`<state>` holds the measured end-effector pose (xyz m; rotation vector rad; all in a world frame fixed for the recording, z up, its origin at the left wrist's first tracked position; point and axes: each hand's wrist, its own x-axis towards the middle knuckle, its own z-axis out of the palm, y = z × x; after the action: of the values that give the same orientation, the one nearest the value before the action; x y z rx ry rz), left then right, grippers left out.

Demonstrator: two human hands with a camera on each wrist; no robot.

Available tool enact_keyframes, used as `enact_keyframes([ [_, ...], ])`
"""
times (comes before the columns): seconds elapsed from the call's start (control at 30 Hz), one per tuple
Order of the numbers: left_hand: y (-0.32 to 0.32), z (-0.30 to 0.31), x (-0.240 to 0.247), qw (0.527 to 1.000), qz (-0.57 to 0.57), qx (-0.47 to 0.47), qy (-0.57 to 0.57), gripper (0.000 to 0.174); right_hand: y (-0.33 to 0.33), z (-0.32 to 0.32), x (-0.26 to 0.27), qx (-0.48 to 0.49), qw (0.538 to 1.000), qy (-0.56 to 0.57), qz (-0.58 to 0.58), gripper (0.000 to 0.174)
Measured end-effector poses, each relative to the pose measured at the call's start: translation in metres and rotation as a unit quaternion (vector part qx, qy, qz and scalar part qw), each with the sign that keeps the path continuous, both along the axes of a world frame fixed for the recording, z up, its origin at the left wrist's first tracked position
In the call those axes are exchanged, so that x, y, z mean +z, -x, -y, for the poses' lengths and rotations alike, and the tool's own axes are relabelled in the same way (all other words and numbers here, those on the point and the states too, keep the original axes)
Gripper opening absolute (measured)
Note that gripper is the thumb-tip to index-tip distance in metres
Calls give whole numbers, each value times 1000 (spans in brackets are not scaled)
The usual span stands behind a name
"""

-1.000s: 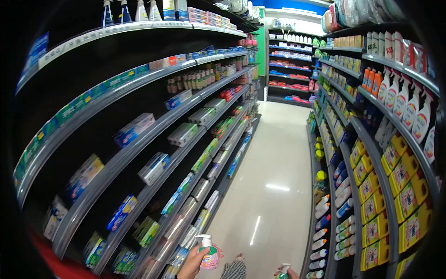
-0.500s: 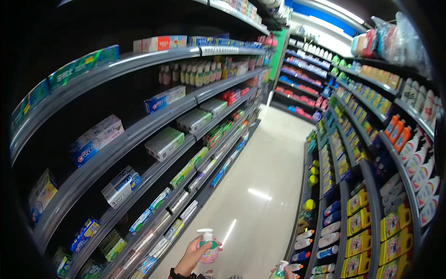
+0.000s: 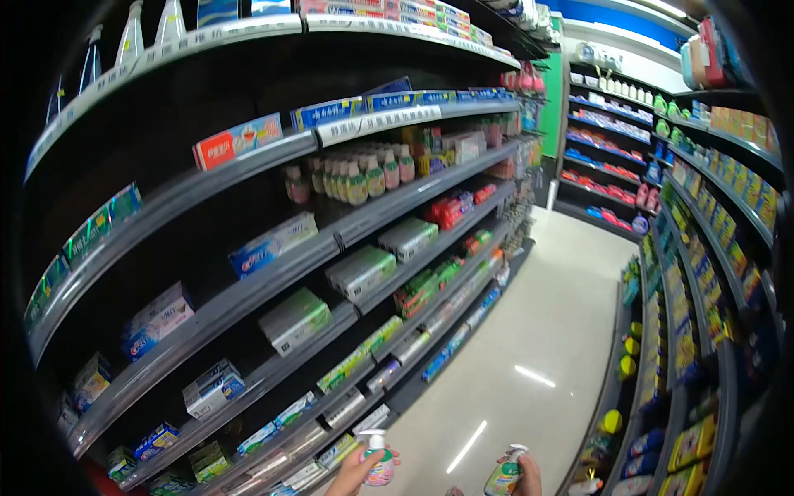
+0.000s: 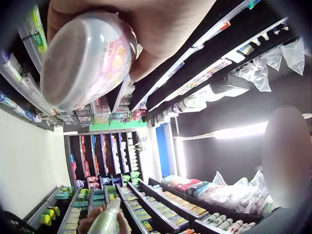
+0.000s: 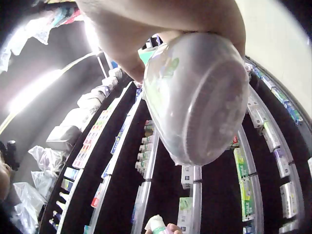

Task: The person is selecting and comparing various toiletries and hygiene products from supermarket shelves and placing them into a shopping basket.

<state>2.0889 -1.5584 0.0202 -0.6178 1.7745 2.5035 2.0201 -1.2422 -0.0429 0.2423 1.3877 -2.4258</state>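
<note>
At the bottom of the head view, my left hand [image 3: 352, 474] grips a small pump bottle with a pink and green label and white pump top [image 3: 380, 470]. The left wrist view shows the rounded base of that pink-labelled bottle [image 4: 92, 61] with fingers curled around its side. My right hand [image 3: 528, 477] grips a second pump bottle, this one green-labelled [image 3: 502, 477], to the right. Its clear, pale base [image 5: 200, 102] fills the middle of the right wrist view. Both bottles are held up over the aisle, apart from each other. Similar small bottles [image 3: 364, 177] stand in rows on a left shelf.
Long shelves [image 3: 248, 331] on the left carry toothpaste boxes [image 3: 281, 244] and other cartons. Facing shelves on the right hold yellow jugs [image 3: 693, 442] and many packs. A pale tiled floor [image 3: 538, 331] runs between them to a stocked back shelf [image 3: 608, 149].
The head view has swung left and nearer the left shelves, so the small bottles there look larger. My right hand with the green-labelled bottle has come further into view. Both hands keep their bottles.
</note>
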Motion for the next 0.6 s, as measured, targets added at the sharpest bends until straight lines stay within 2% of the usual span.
enact_keyframes([
  [0.07, 36, -9, -21, 997, -9, -72, 10, 33, 46, -22, -14, -29, 999, 17, 28, 30],
  [0.13, 64, -29, -9, 987, -30, -120, 100, 35, 86, -25, -2, -27, 999, 20, 29, 30],
  [0.17, 75, -36, -4, 991, -9, -103, 88, 27, 106, -26, -3, -9, 999, 34, 31, 30],
  [0.2, 84, -43, 6, 991, -13, -91, 94, 27, 127, -22, 0, 9, 998, 48, 32, 31],
  [0.27, 98, -60, 22, 976, 61, -25, 209, 38, 153, -15, 9, 17, 998, 17, 54, 33],
  [0.33, 116, -59, 9, 967, 41, 2, 250, 43, 181, -7, 12, 68, 996, -43, 38, 35],
  [0.37, 126, -64, 27, 945, 77, 5, 317, 43, 196, -2, 13, 101, 993, -57, -25, 39],
  [0.4, 138, -66, 41, 918, 112, 8, 381, 44, 211, 4, 18, 106, 992, -58, -26, 39],
  [0.43, 155, -64, 48, 959, 140, -12, 248, 44, 230, 13, 28, 142, 979, -144, -19, 42],
  [0.47, 171, -57, 35, 959, 137, -8, 248, 44, 248, 23, 37, 175, 958, -228, -12, 44],
  [0.5, 185, -47, 12, 978, 101, -21, 182, 44, 265, 35, 44, 168, 955, -232, -77, 41],
  [0.53, 202, -39, -12, 991, 60, -36, 113, 44, 287, 45, 38, 168, 954, -235, -84, 41],
  [0.57, 217, -32, -34, 996, 69, -15, 62, 41, 313, 57, 28, 198, 947, -204, -153, 37],
  [0.6, 236, -27, -38, 997, 53, 9, -60, 34, 338, 74, 25, 226, 933, -172, -220, 33],
])
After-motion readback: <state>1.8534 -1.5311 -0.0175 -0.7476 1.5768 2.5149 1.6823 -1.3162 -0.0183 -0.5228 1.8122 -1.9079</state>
